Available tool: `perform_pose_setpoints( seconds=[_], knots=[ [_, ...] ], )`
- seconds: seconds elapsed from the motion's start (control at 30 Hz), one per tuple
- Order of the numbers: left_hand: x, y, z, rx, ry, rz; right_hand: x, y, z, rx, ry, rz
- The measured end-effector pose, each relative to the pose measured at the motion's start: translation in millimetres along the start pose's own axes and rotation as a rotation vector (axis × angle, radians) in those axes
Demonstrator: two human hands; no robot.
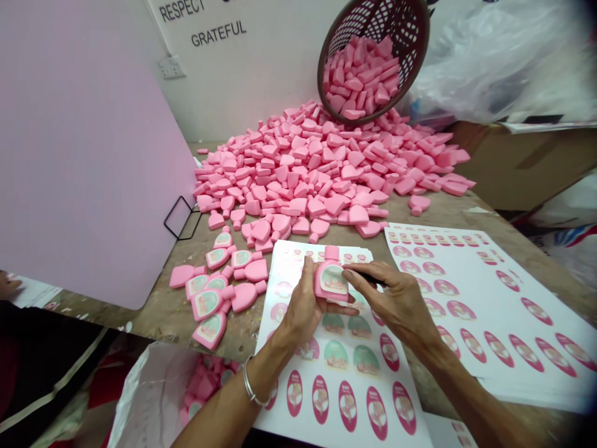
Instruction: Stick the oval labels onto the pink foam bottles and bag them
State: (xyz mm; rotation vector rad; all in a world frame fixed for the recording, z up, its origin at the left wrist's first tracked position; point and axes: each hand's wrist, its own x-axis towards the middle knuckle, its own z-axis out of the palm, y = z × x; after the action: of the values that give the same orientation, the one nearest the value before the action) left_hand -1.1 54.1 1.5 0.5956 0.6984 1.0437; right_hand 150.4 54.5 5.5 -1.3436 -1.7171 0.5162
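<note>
the left hand (302, 305) is clamping a pink foam bottle (331, 280), the right hand (396, 298) is also closing on it, a pink pile (298, 168) is lying at twelve o'clock.

1. Left grip (303, 305), right grip (396, 305): close together, a pink bottle-shaped piece (331, 280) between them barring direct passage.
2. Right label sheet (466, 267): lies flat, with free room above it for the right grip.
3. Heap of pink pieces (298, 168): main obstacle across the tabletop (153, 311), beyond the sheets.
4. Tilted basket (345, 31): overhangs the heap.
5. Pink board (93, 149): upright barrier at left.
6. White sack (149, 398): obstructs the near left.
</note>
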Motion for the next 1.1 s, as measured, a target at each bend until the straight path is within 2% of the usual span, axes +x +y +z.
perform_pose_setpoints(
  seconds=[0.3, 0.4, 0.53, 0.6, 0.67, 0.7, 0.8, 0.87, 1.0, 1.1],
  knots=[
    [0.0, -1.6, -1.3, 0.01, -0.017, 0.031, 1.0, -1.5, 1.9, -0.033, 0.018, -0.009],
    [-3.3, 2.1, 0.0, 0.075, -0.056, 0.063, 0.9, -1.5, 0.9, -0.083, 0.021, -0.067],
    [-8.2, 5.3, -1.1, 0.118, -0.116, 0.068, 4.0, 0.9, -8.8, -0.306, 0.013, -0.22],
    [-10.1, 5.0, -2.7, 0.102, -0.146, 0.054, 6.5, 2.1, -14.6, -0.466, 0.107, -0.226],
    [-11.4, 3.8, -3.4, 0.092, -0.181, 0.042, 8.7, 2.2, -17.0, -0.486, 0.197, -0.17],
    [-12.0, 3.2, -3.3, 0.093, -0.195, 0.037, 9.6, 1.8, -16.1, -0.414, 0.19, -0.121],
    [-14.3, 2.5, -2.2, 0.112, -0.228, 0.029, 12.6, 1.6, -7.6, -0.041, -0.014, 0.061],
    [-16.1, 3.1, -2.8, 0.119, -0.213, 0.02, 14.9, 3.7, -1.9, 0.115, -0.078, 0.2],
    [-18.2, 4.0, -7.5, 0.098, -0.155, 0.01, 12.0, 8.9, 0.4, 0.202, -0.044, 0.381],
    [-17.3, 2.1, -7.6, 0.059, -0.161, 0.023, 0.8, 10.7, -1.9, 0.253, -0.157, 0.386]
  ],
)
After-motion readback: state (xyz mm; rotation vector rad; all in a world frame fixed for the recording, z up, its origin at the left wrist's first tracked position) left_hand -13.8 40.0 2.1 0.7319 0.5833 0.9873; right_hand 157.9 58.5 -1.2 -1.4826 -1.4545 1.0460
